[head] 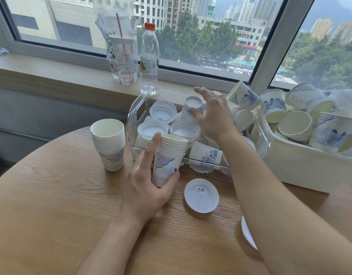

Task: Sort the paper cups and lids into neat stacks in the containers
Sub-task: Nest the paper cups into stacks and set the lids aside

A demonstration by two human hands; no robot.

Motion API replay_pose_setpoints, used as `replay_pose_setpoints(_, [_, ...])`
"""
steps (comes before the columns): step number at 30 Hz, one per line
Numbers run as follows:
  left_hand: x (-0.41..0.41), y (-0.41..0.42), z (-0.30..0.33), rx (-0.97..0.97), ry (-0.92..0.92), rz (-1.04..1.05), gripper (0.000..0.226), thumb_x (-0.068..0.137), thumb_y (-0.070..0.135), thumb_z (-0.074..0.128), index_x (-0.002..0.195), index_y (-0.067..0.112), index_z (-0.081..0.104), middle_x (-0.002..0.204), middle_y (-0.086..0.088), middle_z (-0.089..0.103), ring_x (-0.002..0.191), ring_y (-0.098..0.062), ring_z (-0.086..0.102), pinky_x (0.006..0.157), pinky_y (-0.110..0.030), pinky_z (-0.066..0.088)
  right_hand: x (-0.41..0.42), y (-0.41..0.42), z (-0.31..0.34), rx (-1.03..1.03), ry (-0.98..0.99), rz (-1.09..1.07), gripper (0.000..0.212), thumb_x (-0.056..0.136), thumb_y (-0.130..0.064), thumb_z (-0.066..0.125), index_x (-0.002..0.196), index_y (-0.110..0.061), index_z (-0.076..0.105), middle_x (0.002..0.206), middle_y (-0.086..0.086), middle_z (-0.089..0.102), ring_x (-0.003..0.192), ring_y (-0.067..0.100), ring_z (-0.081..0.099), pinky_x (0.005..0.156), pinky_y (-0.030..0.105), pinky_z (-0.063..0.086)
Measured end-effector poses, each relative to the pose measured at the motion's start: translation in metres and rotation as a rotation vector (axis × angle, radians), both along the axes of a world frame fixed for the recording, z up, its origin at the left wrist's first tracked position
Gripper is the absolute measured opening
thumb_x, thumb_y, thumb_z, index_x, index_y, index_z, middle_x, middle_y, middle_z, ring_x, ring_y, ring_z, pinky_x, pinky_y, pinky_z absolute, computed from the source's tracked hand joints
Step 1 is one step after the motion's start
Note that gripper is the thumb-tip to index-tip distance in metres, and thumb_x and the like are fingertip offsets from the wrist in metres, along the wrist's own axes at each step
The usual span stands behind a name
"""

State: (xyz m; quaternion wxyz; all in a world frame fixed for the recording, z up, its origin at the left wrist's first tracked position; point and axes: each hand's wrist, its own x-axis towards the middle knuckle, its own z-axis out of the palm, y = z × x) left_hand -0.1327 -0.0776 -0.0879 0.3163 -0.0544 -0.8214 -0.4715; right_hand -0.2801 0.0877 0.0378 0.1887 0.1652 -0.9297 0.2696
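L hand round ribbed paper cup stack, wood-grain table

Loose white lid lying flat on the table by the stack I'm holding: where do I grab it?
Probably pinch the lid by its raised outer rim from above, at the near edge: it lies flat, the space around it is open, and the left hand holds the cup stack.

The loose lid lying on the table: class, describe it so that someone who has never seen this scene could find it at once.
Start at the round wooden table and find the clear plastic bin of cups and lids by the window. Just in front of the bin, right of the left hand holding a cup stack, lies a white lid. Unlike the lids in the bin, it lies alone, flat on bare wood.
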Motion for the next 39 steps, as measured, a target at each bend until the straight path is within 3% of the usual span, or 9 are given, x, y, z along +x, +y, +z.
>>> replay_pose_setpoints(3, [-0.001,0.0,0.0,0.009,0.003,-0.005,0.097,0.079,0.05,0.075,0.161,0.054,0.024,0.131,0.014,0.062,0.109,-0.001,0.066,0.091,-0.008,0.048,-0.015,-0.005,0.004,0.071,-0.01,-0.006,0.055,0.101,-0.033,0.067,0.153,-0.027,0.049,0.148,0.001,0.059,0.145,0.028,0.037,0.114,0.044,0.036])
replay_pose_setpoints(6, [-0.002,-0.001,-0.001,0.036,0.0,-0.015,0.098,0.079,0.051,0.078,0.161,0.054,0.024,0.127,0.011,0.063,0.108,-0.008,0.069,0.091,-0.032,0.059,-0.018,-0.004,0.008,0.046,0.032,-0.021,0.051,0.098,-0.033,0.071,0.147,-0.027,0.055,0.14,-0.001,0.065,0.136,0.027,0.047,0.11,0.042,0.04])
replay_pose_setpoints(11, [-0.004,-0.001,-0.001,0.058,-0.006,-0.071,0.1,0.081,0.041,0.082,0.162,0.053,0.024,0.125,0.009,0.065,0.11,-0.015,0.069,0.088,-0.046,0.061,0.007,0.012,0.02,-0.378,0.067,-0.017,0.047,0.096,-0.037,0.073,0.14,-0.031,0.058,0.123,-0.01,0.066,0.113,0.017,0.062,0.102,0.047,0.052])
replay_pose_setpoints(15, [-0.002,0.0,-0.001,0.076,-0.006,-0.062,0.099,0.082,0.038,0.081,0.161,0.053,0.024,0.131,0.007,0.064,0.114,-0.016,0.069,0.093,-0.047,0.06,0.046,0.022,0.011,-0.672,-0.05,0.025,0.048,0.095,-0.042,0.076,0.139,-0.037,0.058,0.117,-0.013,0.065,0.098,0.002,0.069,0.089,0.036,0.062])
replay_pose_setpoints(20, [-0.001,0.002,-0.001,0.071,-0.003,-0.081,0.096,0.084,0.038,0.078,0.162,0.052,0.023,0.139,0.004,0.062,0.121,-0.019,0.068,0.095,-0.049,0.059,0.087,0.019,-0.021,-0.963,-0.336,0.196,0.048,0.087,-0.033,0.079,0.131,-0.037,0.063,0.123,0.011,0.068,0.102,0.017,0.075,0.098,0.04,0.06])
replay_pose_setpoints(29, [0.0,0.003,-0.003,0.032,0.006,-0.109,0.102,0.08,0.041,0.081,0.163,0.051,0.022,0.13,0.029,0.055,0.105,-0.009,0.072,0.076,-0.042,0.065,0.102,0.01,-0.04,-0.706,-0.336,0.281,0.022,0.094,-0.039,0.076,0.114,-0.033,0.066,0.103,-0.007,0.078,0.092,0.007,0.075,0.07,0.019,0.057])
replay_pose_setpoints(34, [-0.002,0.002,-0.004,0.039,0.023,-0.113,0.102,0.081,0.036,0.081,0.164,0.049,0.023,0.142,0.028,0.051,0.114,-0.01,0.07,0.083,-0.045,0.064,0.101,0.01,-0.041,-0.593,-0.211,0.234,0.018,0.102,-0.046,0.065,0.096,-0.03,0.072,0.093,-0.017,0.075,0.088,0.0,0.07,0.066,0.009,0.049])
replay_pose_setpoints(37, [-0.001,0.003,-0.004,-0.006,0.033,-0.105,0.102,0.08,0.038,0.08,0.164,0.048,0.023,0.142,0.027,0.05,0.116,-0.008,0.067,0.087,-0.042,0.063,0.098,0.012,-0.041,-0.647,-0.203,0.199,0.017,0.098,-0.039,0.072,0.109,-0.027,0.07,0.105,-0.012,0.074,0.093,-0.001,0.07,0.067,0.014,0.055])
replay_pose_setpoints(39, [-0.001,0.003,-0.002,-0.001,0.025,-0.114,0.101,0.081,0.039,0.079,0.164,0.048,0.023,0.142,0.029,0.048,0.116,-0.008,0.067,0.091,-0.04,0.062,0.097,0.015,-0.039,-0.661,-0.204,0.222,0.043,0.095,-0.032,0.077,0.134,-0.033,0.059,0.128,-0.014,0.065,0.104,-0.001,0.068,0.078,0.019,0.06])
